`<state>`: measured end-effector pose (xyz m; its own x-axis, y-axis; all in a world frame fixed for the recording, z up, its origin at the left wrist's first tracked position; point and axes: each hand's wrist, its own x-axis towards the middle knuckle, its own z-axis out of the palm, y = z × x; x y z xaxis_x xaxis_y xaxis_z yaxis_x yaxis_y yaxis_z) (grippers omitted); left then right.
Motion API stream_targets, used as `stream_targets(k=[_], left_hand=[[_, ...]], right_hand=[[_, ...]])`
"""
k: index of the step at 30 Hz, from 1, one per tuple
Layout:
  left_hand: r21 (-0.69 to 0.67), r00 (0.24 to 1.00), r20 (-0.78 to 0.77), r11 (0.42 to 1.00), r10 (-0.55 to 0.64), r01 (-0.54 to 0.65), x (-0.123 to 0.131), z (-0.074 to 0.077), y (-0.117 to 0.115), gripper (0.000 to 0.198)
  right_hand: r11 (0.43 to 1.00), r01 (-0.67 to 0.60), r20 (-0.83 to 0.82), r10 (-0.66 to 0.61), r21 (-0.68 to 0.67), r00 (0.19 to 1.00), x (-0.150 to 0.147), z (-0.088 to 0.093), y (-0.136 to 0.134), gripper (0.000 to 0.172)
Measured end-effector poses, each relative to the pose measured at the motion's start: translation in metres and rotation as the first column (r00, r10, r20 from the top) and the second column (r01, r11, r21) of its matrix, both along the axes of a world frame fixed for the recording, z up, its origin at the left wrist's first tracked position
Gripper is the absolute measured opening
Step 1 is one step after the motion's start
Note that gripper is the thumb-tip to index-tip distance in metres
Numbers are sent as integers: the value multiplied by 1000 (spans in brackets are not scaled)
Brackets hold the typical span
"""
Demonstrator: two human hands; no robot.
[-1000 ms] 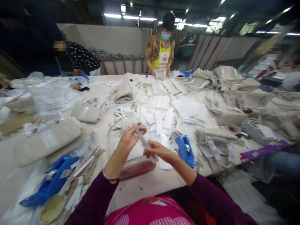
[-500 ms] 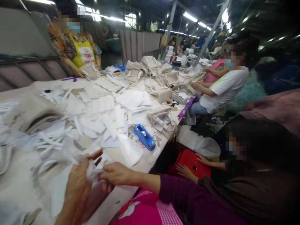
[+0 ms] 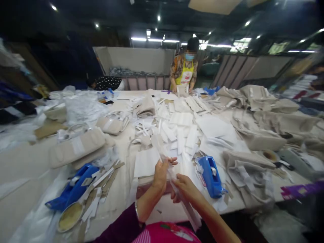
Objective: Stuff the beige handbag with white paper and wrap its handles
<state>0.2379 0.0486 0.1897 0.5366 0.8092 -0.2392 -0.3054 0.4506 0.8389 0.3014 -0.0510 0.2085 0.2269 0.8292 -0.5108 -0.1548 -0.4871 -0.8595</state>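
Two hands (image 3: 162,173) (image 3: 186,189), one clear strip (image 3: 190,212), two dispensers (image 3: 211,175) (image 3: 73,190)

Dark purple sleeve (image 3: 121,229) on L arm, thin bangle (image 3: 137,212) at wrist. Bright pink apron (image 3: 164,234) w/ pale check at edge. L hand (image 3: 162,173) & R hand (image 3: 186,190) bare.

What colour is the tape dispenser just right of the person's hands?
The tape dispenser is blue, shown best in the head view.

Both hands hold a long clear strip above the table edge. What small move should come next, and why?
Probably slide the right hand down toward the lower end of the clear strip. That end hangs loose below the hand, while the left hand pinches the strip higher up, so the lower part seems unsupported.
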Motion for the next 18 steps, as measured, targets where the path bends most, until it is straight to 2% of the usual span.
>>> stream_targets(k=[2, 5, 9, 11, 13, 18], left_hand=[[-111, 996, 87, 994, -3, 12, 0, 1, -5, 47], [-196, 987, 159, 980, -1, 32, -1, 3, -13, 47], [-267, 979, 174, 951, -109, 153, -2, 3, -8, 39], [-289, 966, 228, 940, -120, 184, -1, 3, 9, 33], [-340, 953, 297, 925, -64, 168, 2, 3, 33, 26], [-478, 935, 351, 868, 49, 134, 18, -10, 90, 15]], right_hand=[[1000, 13, 6, -14, 18, 1000, 0, -5, 2, 55], [997, 18, -14, -17, 74, 1000, 4, -5, 8, 53], [995, 26, 37, -30, 101, 999, 11, 5, 21, 57], [996, 12, 74, -19, 93, 997, 15, 10, 27, 54], [997, -2, 106, -5, 72, 994, 19, 16, 31, 54], [999, 11, 170, -5, -37, 985, 14, 32, 28, 70]])
